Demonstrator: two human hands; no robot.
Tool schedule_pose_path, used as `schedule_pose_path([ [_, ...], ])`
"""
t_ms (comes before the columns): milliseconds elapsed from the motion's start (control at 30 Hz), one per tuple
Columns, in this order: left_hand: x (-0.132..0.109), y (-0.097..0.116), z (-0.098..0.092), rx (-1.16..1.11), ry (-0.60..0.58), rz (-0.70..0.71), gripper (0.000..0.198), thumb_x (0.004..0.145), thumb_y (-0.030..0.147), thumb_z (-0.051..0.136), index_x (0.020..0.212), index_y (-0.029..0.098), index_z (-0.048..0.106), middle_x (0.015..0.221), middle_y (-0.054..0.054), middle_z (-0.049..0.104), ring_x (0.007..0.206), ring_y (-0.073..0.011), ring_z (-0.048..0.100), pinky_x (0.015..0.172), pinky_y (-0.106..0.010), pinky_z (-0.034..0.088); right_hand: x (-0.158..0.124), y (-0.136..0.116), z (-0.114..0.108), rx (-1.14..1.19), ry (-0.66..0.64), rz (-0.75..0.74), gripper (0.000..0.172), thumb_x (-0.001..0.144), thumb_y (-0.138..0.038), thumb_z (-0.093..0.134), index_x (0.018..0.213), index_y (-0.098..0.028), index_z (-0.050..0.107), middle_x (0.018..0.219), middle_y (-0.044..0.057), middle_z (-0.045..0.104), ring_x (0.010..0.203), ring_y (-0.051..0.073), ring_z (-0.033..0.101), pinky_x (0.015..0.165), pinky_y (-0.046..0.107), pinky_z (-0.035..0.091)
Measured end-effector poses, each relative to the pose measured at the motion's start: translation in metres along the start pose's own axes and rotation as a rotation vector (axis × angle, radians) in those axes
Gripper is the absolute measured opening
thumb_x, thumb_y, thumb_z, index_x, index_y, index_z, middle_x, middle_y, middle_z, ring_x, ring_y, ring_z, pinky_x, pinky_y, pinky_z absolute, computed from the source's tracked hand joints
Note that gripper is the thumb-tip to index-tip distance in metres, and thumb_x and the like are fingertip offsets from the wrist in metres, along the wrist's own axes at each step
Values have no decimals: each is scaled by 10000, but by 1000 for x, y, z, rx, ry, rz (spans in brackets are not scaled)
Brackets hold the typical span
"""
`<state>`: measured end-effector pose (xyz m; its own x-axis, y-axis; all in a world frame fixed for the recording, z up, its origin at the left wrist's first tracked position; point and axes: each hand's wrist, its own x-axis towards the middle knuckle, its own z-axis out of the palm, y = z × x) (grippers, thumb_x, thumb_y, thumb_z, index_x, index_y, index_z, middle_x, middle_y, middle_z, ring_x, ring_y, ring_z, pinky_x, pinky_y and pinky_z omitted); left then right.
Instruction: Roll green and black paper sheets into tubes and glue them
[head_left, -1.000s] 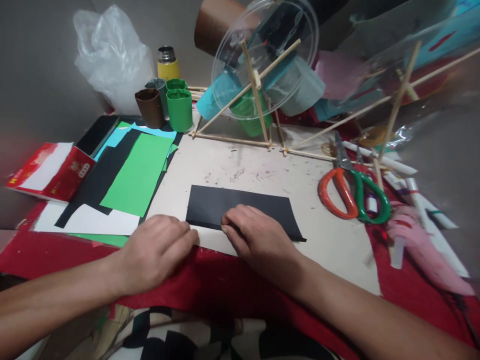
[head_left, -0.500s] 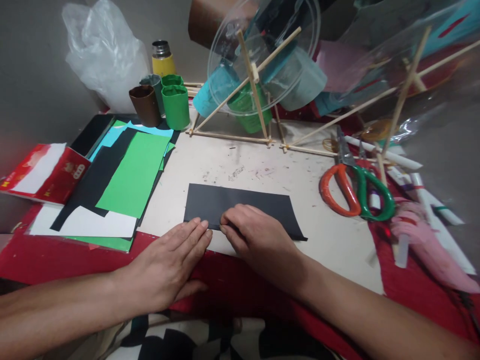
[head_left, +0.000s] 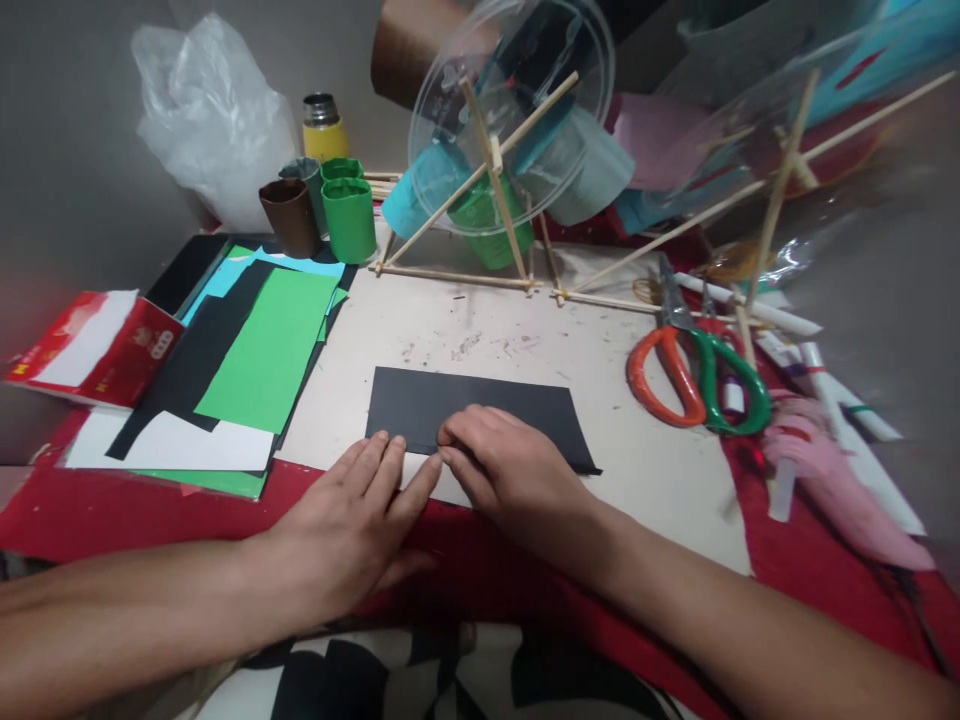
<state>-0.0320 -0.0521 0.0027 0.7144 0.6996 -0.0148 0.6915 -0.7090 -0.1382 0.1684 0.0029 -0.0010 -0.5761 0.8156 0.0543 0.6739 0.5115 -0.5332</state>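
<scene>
Along the near edge of black paper (head_left: 450, 392), right hand (head_left: 514, 465) pinches, left hand (head_left: 349, 510) fingers extended, ungripping; best press evenly.

One view is running: the head camera is peering forward and down past the patterned lap (head_left: 337, 675), looking closely over left hand (head_left: 349, 515) and right hand (head_left: 514, 465), taking in the counter (head_left: 67, 520) and grey wall (head_left: 60, 120) beyond.

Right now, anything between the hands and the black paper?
Nothing visible: the left hand and right hand both have fingertips at the near edge of the black paper. The scissors lie off to the right, out of the way.
</scene>
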Motion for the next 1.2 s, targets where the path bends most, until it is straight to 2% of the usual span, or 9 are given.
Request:
schedule_pose_path([
  [167,18,4,-4,101,-61,-2,724,889,582,451,1421,97,380,1143,-218,607,1038,-354,573,906,-482,421,-4,2,-10,72,-21,48,86,887,-136,490,876,-189,557,837,45,610,798,201,558,718,317,435],
  [300,20,2,-7,103,-80,14,692,907,572,414,1409,97,405,1146,-218,590,1027,-350,552,874,-472,429,-16,11,-28,73,36,106,139,860,-137,525,972,-197,580,934,59,643,886,216,592,778,345,465],
  [433,20,1,-8,93,-73,23,684,914,558,410,1416,93,402,1136,-213,590,1013,-349,547,870,-479,428,-36,17,-42,64,50,155,111,866,-186,565,966,-196,611,921,64,644,867,221,601,755,351,476],
  [567,20,1,-7,88,-61,21,676,919,546,409,1418,89,402,1159,-218,586,1020,-356,545,878,-496,419,-47,16,-37,62,60,111,101,878,-199,588,962,-195,644,877,64,642,836,216,586,744,352,468],
  [733,22,0,-6,46,-22,34,656,912,536,449,1378,74,452,1234,-196,571,1104,-340,505,960,-494,360,-38,22,-25,-10,150,31,83,871,-211,611,908,-200,684,849,70,650,806,218,563,723,356,441],
  [900,27,7,-5,33,22,80,673,915,536,444,1330,7,488,1266,-195,563,1139,-310,474,997,-439,323,-30,26,-21,7,91,48,142,892,-224,584,764,-208,644,743,22,629,744,183,558,699,320,397],
  [1067,35,22,-5,12,4,94,748,899,553,461,1394,-5,397,1270,-188,556,1106,-297,482,948,-409,358,-29,24,-22,20,64,76,171,898,-224,576,732,-202,610,731,15,613,739,181,541,703,315,370],
  [1200,40,25,-3,-16,8,101,765,896,581,441,1386,-7,407,1264,-188,557,1112,-296,476,935,-402,361,-28,24,-21,0,58,96,183,907,-236,566,730,-198,596,744,17,613,751,186,538,700,313,359],
])
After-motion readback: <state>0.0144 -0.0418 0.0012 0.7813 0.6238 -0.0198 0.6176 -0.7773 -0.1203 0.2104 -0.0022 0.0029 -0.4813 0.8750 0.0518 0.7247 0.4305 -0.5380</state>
